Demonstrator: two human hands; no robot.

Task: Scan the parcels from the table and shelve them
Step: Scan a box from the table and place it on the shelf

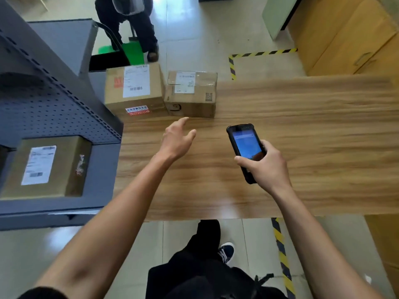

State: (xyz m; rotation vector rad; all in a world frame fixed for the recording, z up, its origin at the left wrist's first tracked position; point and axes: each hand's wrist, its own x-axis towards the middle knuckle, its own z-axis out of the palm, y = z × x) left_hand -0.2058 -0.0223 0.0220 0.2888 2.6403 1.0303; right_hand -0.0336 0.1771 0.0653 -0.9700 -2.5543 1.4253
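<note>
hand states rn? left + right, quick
Left hand: open, fingers extended toward the smaller parcel, touching nothing.
Right hand: gripping the handheld scanner, screen lit.

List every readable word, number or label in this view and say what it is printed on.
None reads in full.
"M", red, partly cut off: larger cardboard box.
White shipping labels, barcodes, red-and-white sticker on it: blurred.
Label and QR code on smaller cardboard box: too small.
Label on shelved cardboard box: blurred.
Black handheld scanner screen: illegible.
</note>
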